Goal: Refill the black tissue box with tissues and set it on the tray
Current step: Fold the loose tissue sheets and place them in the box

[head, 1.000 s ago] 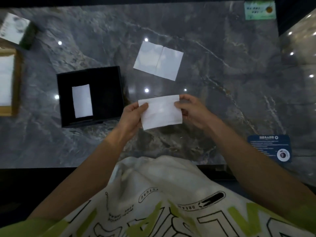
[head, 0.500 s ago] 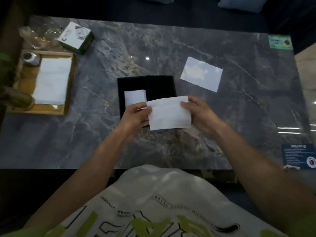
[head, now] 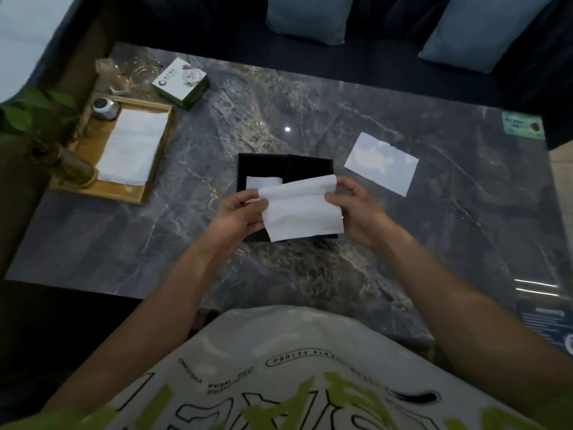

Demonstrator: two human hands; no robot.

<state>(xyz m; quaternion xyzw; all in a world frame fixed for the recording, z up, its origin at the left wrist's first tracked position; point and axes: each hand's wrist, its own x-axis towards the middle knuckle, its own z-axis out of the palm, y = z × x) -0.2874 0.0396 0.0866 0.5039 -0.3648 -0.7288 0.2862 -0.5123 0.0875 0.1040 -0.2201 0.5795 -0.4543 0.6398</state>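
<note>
A folded white tissue (head: 302,209) is held flat between my left hand (head: 240,212) and my right hand (head: 356,209), each gripping one end. It hovers just over the open black tissue box (head: 307,166), which lies on the marble table (head: 310,103). Inside the box, a white tissue (head: 263,183) shows at the left. The tissue and my hands hide the box's near part. The wooden tray (head: 93,144) sits at the far left of the table. An unfolded tissue (head: 381,162) lies to the right of the box.
On the tray lie a white sheet (head: 133,147) and a small metal tin (head: 104,107). A green-and-white carton (head: 181,82) and glassware (head: 136,72) stand behind it, a potted plant (head: 37,128) at its left. Cushions (head: 307,17) line a sofa beyond the table.
The view has swung left and tilted up, so the box now lies under my hands and the tray is in sight. The tissue's top fold has lifted slightly.
</note>
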